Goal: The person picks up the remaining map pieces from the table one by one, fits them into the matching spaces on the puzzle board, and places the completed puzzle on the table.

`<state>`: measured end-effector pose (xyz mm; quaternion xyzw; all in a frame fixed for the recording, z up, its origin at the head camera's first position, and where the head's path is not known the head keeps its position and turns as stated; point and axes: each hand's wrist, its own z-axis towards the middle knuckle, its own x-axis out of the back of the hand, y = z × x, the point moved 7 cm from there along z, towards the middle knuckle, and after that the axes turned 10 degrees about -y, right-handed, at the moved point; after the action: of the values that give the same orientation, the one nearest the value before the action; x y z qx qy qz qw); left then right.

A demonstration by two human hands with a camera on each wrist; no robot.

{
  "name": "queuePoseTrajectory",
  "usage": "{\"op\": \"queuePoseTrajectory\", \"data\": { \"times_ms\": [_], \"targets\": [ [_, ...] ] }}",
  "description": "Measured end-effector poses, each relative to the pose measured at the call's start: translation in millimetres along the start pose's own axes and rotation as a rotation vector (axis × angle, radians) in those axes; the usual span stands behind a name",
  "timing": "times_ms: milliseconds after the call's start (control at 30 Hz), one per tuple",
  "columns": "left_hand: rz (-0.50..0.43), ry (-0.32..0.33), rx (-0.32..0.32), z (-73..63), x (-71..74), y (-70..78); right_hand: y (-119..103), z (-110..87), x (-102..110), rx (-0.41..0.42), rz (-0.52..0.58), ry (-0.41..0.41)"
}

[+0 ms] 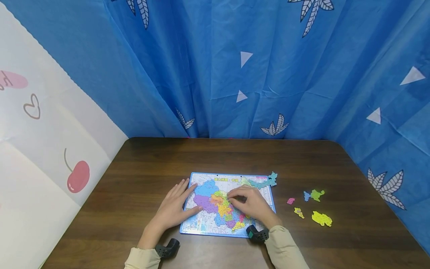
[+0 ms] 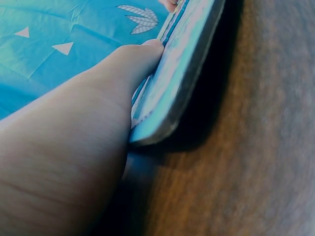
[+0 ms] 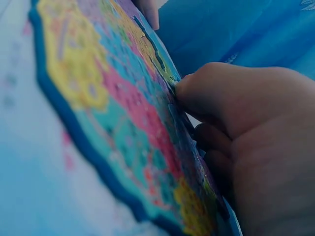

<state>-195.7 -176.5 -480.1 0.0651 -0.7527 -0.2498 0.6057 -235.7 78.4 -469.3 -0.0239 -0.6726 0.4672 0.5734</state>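
Observation:
A map jigsaw board [image 1: 205,228] with a blue rim lies on the table, many coloured pieces filling its middle. My left hand [image 1: 174,205] rests on the board's left side, fingers spread and thumb over the lower left part. In the left wrist view, the thumb [image 2: 133,61] lies along the board's face. My right hand [image 1: 250,203] is over the map's centre, thumb and forefinger pinching a yellow-green puzzle piece [image 1: 220,193] at its edge. In the right wrist view, the right thumb [image 3: 211,93] meets that piece beside a dark gap; the fingertips are partly hidden.
Loose pieces lie right of the board: a pink one [image 1: 290,201], a blue one [image 1: 307,196], a green one [image 1: 317,194], a small yellow one [image 1: 298,212] and a larger yellow one [image 1: 321,219]. A teal piece [image 1: 271,180] overhangs the board's upper right corner. Blue curtain [image 1: 228,112] hangs behind.

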Motion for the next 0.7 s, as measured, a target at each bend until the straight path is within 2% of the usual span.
{"op": "queuePoseTrajectory", "data": {
  "times_ms": [233, 500, 700],
  "targets": [
    [0.002, -0.001, 0.004, 0.3, 0.2, -0.4, 0.3, 0.5, -0.9, -0.008, -0.004, -0.011],
    [0.008, 0.004, -0.003, -0.5, 0.1, -0.6, 2.8, -1.2, -1.3, -0.074, 0.016, -0.012],
    [0.012, 0.012, -0.005, -0.3, -0.2, -1.1, 2.0, -0.3, -0.8, -0.074, 0.026, -0.015]
  ]
}}
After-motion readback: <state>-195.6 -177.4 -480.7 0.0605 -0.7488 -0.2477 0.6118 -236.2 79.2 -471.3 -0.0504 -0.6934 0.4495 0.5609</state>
